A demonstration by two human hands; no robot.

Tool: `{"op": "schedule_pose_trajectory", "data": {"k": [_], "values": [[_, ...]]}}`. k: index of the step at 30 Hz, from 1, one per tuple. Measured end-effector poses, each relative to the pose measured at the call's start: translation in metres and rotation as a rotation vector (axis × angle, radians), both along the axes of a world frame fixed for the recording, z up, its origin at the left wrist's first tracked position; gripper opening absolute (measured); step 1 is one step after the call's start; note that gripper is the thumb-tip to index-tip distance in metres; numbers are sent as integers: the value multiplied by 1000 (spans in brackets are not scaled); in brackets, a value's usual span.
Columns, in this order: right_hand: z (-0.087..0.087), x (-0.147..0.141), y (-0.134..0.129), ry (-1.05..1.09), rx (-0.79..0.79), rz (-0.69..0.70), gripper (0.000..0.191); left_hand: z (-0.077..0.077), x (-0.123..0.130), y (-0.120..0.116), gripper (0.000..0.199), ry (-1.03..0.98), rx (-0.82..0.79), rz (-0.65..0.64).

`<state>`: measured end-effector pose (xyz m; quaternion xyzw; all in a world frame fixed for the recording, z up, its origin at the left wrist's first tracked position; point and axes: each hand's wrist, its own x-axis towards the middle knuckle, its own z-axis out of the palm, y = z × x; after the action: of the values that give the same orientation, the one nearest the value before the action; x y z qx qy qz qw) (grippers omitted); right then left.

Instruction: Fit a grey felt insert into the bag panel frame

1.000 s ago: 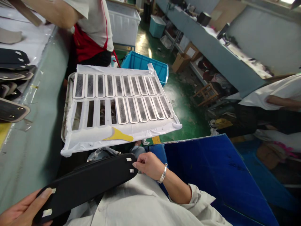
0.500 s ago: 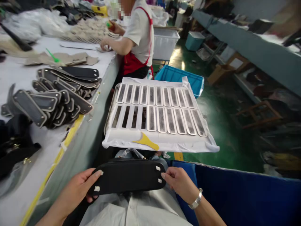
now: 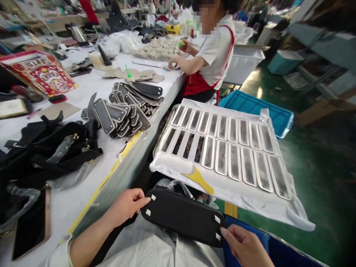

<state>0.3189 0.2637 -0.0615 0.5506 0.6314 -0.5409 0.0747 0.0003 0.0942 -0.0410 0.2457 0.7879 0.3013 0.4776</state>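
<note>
A long black panel [image 3: 183, 217] with rounded ends and white tabs at its four corners lies across my lap. My left hand [image 3: 133, 203] is at its left end, thumb and forefinger pinched by the upper tab. At the right end, the fingers of my right hand [image 3: 240, 241] press together on the edge beside the lower tab. Just beyond the panel stands a white-covered rack [image 3: 236, 189] bearing rows of grey strips with pale rims. A yellow flat tool [image 3: 198, 178] rests on its near edge.
Left, a white table [image 3: 91, 144] holds a pile of grey straps [image 3: 122, 115], black bags [image 3: 55, 148] and a phone [image 3: 32, 226]. A person in a red apron [image 3: 214, 55] works at its far side. A blue crate [image 3: 258, 107] stands behind the rack.
The view has turned left, bringing the bags and phone into sight. My left hand has moved from the panel's lower left corner up to the upper tab.
</note>
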Motion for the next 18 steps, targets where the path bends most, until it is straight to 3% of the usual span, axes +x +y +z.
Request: {"op": "schedule_pose_trajectory", "data": {"k": [5,11,18], "values": [[3,-3,0,1,41,-4,44,-6,-3,-3,39,-28,4,4],[9,-6,2,-21,-29,3,45,2,-5,2,39,-40,2,-16],[11,-8,-3,-10,79,-16,45,3,-10,3,38,-35,14,-47]]}}
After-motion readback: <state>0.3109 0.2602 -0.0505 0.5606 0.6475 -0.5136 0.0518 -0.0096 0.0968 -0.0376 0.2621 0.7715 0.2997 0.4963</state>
